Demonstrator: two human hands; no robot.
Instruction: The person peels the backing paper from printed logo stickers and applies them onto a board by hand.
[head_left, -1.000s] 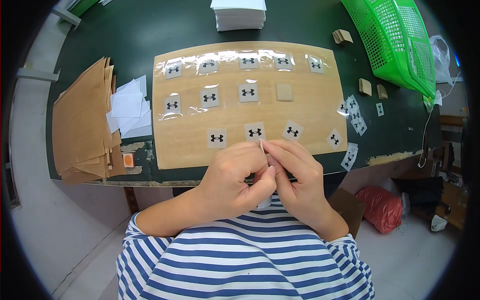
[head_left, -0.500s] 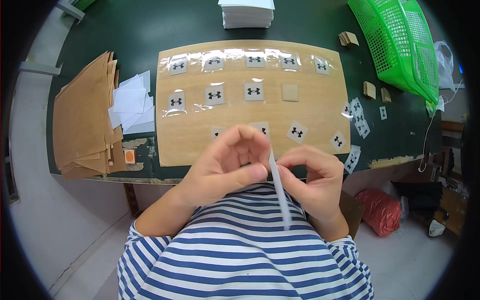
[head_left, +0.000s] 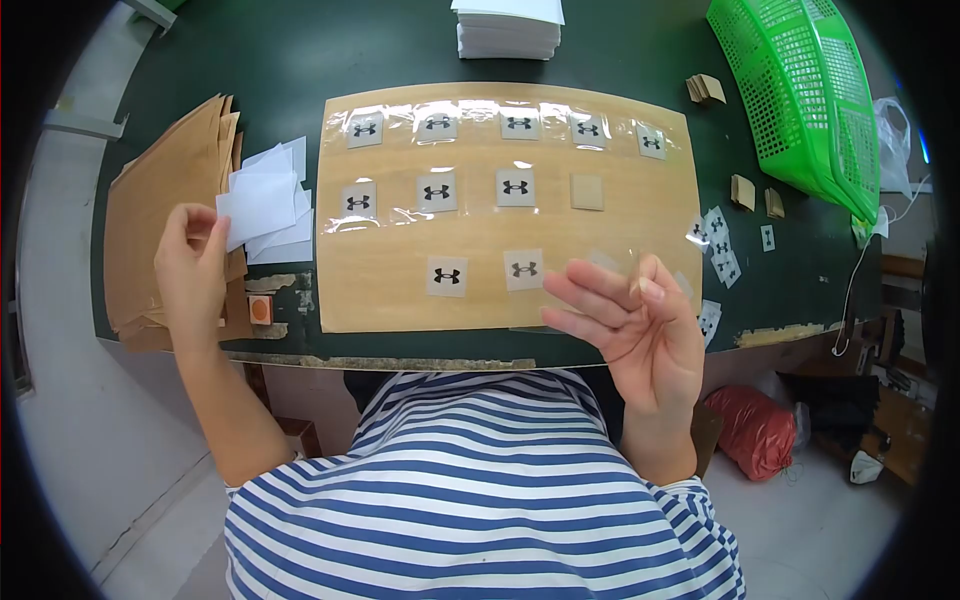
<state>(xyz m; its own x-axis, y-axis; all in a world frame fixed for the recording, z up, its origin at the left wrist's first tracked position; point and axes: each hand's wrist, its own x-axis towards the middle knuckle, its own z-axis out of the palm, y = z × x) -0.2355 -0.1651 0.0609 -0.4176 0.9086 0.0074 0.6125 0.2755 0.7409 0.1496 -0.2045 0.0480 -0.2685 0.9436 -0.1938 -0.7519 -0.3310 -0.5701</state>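
Note:
At the left, my left hand (head_left: 190, 265) pinches the edge of a white paper square (head_left: 256, 210) over a loose pile of similar papers. My right hand (head_left: 640, 335) is raised above the board's lower right, thumb and forefinger pressed together, other fingers stretched out. A nearly invisible clear film (head_left: 606, 260) seems to be in that pinch; the cards behind it look faded. Below lies a tan board (head_left: 400, 300) with rows of square cards bearing a black logo, such as this card (head_left: 446, 276). One plain tan square (head_left: 587, 192) has no logo.
Brown paper sheets (head_left: 150, 230) are piled at the left, near an orange-and-white box (head_left: 261, 310). A white paper stack (head_left: 508, 38) stands at the back. At right are a green basket (head_left: 800, 110), small tan card bundles (head_left: 742, 192) and loose logo stickers (head_left: 722, 250).
My hands have parted from the white strip between them. My left hand has moved left to the white papers; my right hand has risen over the board.

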